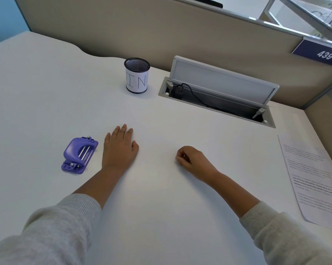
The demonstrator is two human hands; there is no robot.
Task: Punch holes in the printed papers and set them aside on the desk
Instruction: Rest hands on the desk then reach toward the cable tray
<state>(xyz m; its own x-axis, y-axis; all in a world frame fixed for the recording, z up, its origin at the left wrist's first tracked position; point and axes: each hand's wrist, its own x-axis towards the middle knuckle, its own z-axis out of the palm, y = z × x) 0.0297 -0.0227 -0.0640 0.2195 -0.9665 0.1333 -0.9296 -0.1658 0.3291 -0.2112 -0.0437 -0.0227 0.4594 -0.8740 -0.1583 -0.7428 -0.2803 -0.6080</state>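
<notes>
A purple hole punch lies on the white desk at the left. Just to its right, my left hand rests flat, palm down, fingers close together, holding nothing and not touching the punch. My right hand rests near the desk's middle with its fingers curled into a loose fist, nothing visible in it. A stack of printed papers lies at the desk's right edge, well away from both hands.
A black mesh pen cup with a white label stands at the back centre. To its right an open cable hatch with raised lid holds a black plug and cord. Beige partition walls enclose the back and right.
</notes>
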